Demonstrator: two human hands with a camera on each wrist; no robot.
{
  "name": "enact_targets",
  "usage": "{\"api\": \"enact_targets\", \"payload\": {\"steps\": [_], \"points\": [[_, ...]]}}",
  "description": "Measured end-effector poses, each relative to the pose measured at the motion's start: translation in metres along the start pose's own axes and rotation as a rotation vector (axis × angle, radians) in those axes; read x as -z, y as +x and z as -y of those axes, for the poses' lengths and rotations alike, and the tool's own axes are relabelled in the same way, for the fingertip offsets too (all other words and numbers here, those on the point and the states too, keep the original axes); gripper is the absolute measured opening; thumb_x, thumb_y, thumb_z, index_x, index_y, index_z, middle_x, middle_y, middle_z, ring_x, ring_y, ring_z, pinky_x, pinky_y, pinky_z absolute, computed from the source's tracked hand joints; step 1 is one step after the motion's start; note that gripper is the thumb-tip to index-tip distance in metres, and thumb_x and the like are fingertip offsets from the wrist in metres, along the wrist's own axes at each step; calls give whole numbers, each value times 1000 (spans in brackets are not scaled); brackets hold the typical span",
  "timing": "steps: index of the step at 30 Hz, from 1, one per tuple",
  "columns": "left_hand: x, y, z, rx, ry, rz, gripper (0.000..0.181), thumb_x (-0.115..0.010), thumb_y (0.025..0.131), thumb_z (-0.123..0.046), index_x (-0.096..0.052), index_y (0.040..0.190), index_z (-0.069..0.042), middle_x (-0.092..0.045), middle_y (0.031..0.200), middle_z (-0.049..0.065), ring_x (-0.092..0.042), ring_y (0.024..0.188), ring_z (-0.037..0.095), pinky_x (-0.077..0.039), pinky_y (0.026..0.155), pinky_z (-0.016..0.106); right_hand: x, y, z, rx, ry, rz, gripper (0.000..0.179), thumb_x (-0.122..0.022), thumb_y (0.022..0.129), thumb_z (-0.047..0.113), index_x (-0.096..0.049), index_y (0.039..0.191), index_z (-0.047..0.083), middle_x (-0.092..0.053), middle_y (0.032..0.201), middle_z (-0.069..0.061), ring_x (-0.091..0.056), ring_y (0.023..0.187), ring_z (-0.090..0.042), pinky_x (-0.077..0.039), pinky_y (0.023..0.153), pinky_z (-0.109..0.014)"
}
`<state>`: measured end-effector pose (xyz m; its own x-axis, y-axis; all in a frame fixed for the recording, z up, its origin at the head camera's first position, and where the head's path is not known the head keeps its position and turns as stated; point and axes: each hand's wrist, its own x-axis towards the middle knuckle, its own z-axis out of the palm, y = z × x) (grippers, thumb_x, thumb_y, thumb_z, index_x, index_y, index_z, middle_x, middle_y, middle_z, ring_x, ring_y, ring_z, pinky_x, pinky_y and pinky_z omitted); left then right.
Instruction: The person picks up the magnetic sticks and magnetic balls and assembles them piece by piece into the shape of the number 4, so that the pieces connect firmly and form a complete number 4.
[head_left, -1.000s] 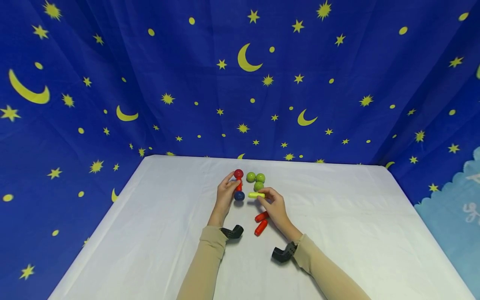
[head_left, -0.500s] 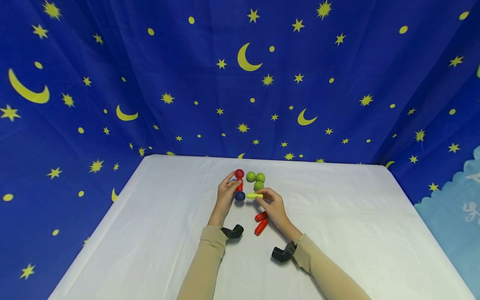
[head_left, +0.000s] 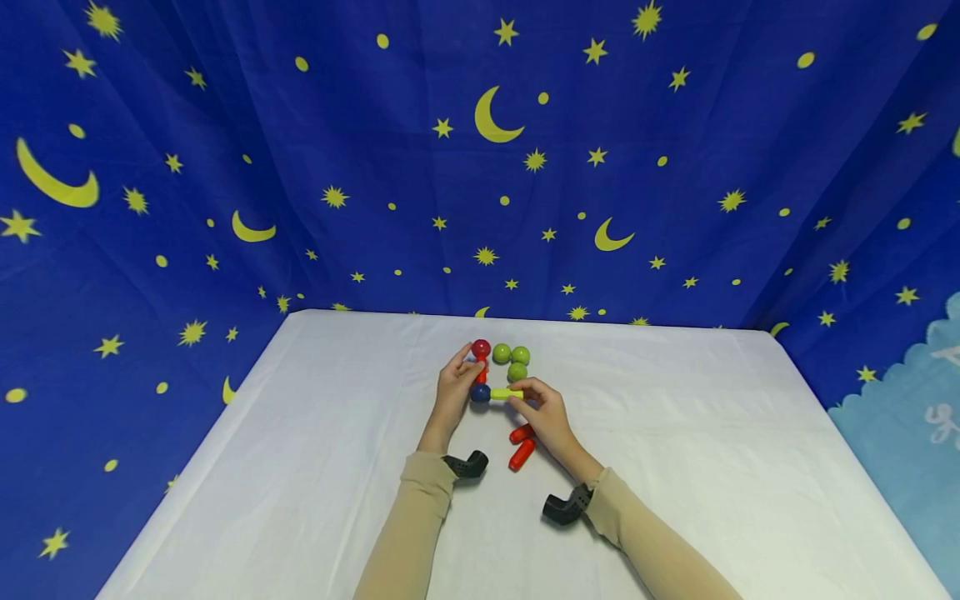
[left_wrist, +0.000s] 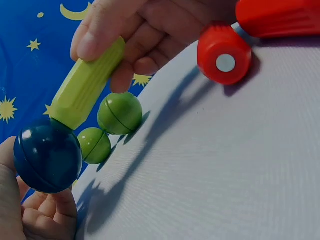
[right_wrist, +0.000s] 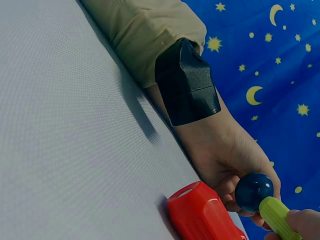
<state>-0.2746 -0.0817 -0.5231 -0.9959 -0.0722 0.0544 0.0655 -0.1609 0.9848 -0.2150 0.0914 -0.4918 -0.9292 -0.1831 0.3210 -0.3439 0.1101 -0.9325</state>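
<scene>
Yellow-green rod (head_left: pixel 507 393): pinched at its 3 o'clock end by the right hand (head_left: pixel 546 417), long axis lying 9-to-3, its 9 o'clock tip touching the blue ball (head_left: pixel 480 393). The ball-and-red-rod piece (head_left: pixel 481 367) is gripped by the left hand (head_left: pixel 452 396). Position: table (head_left: pixel 675 467) centre.

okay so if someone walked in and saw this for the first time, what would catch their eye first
Probably the two hands meeting mid-table: the right hand pinches a yellow-green stick whose tip touches a dark blue ball at the left hand. Three green balls sit just behind, two red sticks lie nearer, and a starry blue curtain hangs behind.
</scene>
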Motion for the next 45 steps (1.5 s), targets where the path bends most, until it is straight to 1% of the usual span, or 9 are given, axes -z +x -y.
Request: {"api": "enact_targets", "payload": {"steps": [7,12,15,19,25,28,35,40,45], "points": [[-1,0,-3,-12,111,-29,55,-61,90,-10,-44,141,-2,-58,74,-11,-51,68,1,-42,72,16,0,0,-3,-6,13,21,22,-64,85,-4,-62,105,-13,-63,106,-29,-60,90,-19,-47,81,-15],[-6,-13,-25,-15,183,-32,54,-59,90,-8,-43,140,1,-57,80,-2,-49,69,6,-41,70,18,1,1,-5,-21,3,41,24,-65,84,-4,-62,106,-12,-62,107,-29,-61,94,-24,-48,83,-16],[-6,-11,-18,-33,229,-55,53,-59,91,-10,-43,141,-2,-56,83,1,-49,68,5,-41,67,17,1,1,-5,-37,-9,47,25,-65,83,-5,-61,107,-13,-62,107,-28,-60,95,-27,-48,83,-18],[-5,0,3,-62,284,-84,54,-60,90,-14,-45,141,-7,-55,85,2,-45,63,2,-39,60,16,1,0,-4,-61,-34,47,25,-65,83,-5,-61,107,-12,-62,105,-27,-58,91,-25,-47,81,-17],[-7,-2,3,-129,436,-93,52,-59,90,-12,-46,140,-4,-56,86,8,-42,63,6,-36,56,16,1,0,-4,-62,-68,55,25,-65,82,-5,-62,107,-11,-62,101,-27,-51,84,-21,-43,75,-18],[-7,-3,3,-146,483,-99,52,-59,90,-12,-46,140,-3,-56,86,9,-43,64,7,-37,56,16,1,0,-4,-72,-73,59,26,-65,83,-5,-62,107,-11,-62,102,-27,-51,85,-21,-43,75,-18],[-7,-4,2,-152,533,-143,50,-62,88,-12,-50,136,-2,-59,82,11,-45,61,7,-38,54,16,0,0,-2,-108,-87,51,30,-64,82,-6,-60,112,-12,-63,105,-26,-56,87,-18,-45,76,-14],[-7,-4,2,-141,541,-180,52,-66,86,-11,-52,135,-2,-61,81,12,-45,59,7,-39,54,17,0,0,-1,-97,-110,43,31,-65,83,-5,-61,113,-11,-63,103,-25,-54,86,-16,-45,76,-15],[-8,-3,3,-144,549,-209,48,-68,83,-11,-56,129,-2,-64,78,12,-48,59,6,-41,57,19,0,-1,1,-73,-122,19,32,-65,82,-5,-60,112,-13,-63,101,-26,-58,86,-25,-47,74,-16]]}}
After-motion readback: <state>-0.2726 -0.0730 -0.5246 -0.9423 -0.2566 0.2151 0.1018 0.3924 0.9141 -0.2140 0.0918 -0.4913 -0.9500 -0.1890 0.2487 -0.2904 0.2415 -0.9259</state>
